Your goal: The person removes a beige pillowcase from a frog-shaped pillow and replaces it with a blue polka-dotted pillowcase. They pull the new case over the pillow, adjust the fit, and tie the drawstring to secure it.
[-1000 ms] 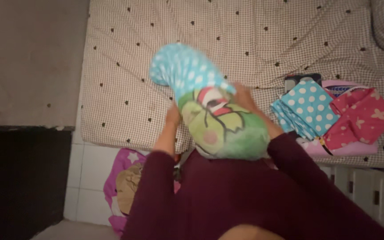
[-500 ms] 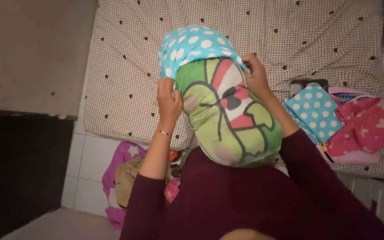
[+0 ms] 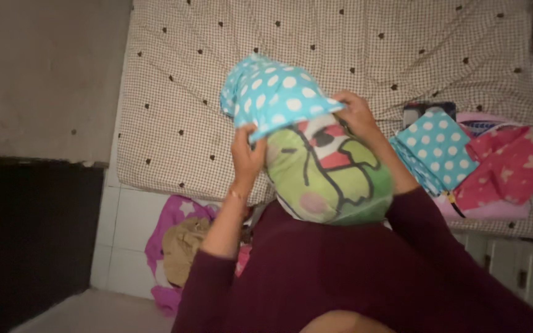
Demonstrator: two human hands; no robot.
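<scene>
Both hands, the left hand (image 3: 246, 155) and right hand (image 3: 354, 114), are gripping the open edge of a blue dotted pillowcase (image 3: 272, 95), working it over the green cartoon pillow (image 3: 328, 176), which is propped against the person's chest at the bed's (image 3: 174, 123) near edge. Only the pillow's top is covered; the case likely needs pulling further down towards the chest.

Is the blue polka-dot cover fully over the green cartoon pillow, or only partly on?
Partly on. The blue polka-dot cover caps only the far end of the green pillow; left hand and right hand hold its edge.

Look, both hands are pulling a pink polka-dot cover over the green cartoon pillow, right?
Not quite. In the head view the polka-dot cover is blue with white dots, not pink. The rest holds: the left hand and right hand both grip its edge over the green cartoon pillow.
</scene>
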